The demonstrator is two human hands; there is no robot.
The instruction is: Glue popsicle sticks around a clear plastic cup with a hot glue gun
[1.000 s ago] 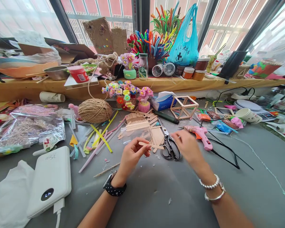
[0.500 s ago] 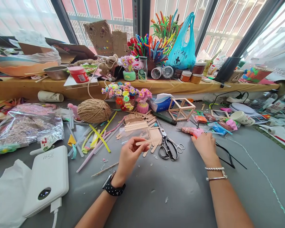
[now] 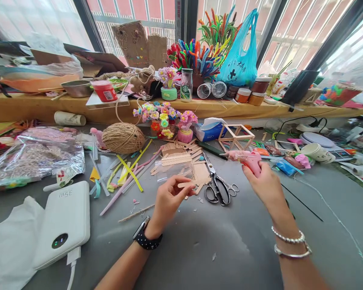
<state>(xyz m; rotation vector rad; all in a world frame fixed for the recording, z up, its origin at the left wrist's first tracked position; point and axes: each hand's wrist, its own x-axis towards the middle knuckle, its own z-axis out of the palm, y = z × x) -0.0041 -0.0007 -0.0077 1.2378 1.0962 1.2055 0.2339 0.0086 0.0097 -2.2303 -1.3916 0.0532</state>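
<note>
My left hand (image 3: 167, 200) pinches a short wooden craft stick (image 3: 186, 184) above the grey table, near a pile of craft sticks (image 3: 181, 158). My right hand (image 3: 265, 185) is wrapped round the handle of a pink glue gun (image 3: 243, 158), which is lifted off the table with its nozzle pointing left. Black-handled scissors (image 3: 217, 186) lie between the two hands. A cube frame built of sticks (image 3: 236, 136) stands behind the glue gun.
A ball of twine (image 3: 123, 137), small pots of pipe-cleaner flowers (image 3: 165, 118), a tissue pack (image 3: 209, 128), loose coloured strips (image 3: 127, 170), a white power bank (image 3: 64, 222) and foil bags (image 3: 33, 155) crowd the table. The glue gun's black cable (image 3: 302, 204) trails right. The wooden sill (image 3: 199, 106) holds jars and bags.
My right hand moved right from the scissors to the pink glue gun, gripped it and lifted it off the table. My left hand kept the stick almost still.
</note>
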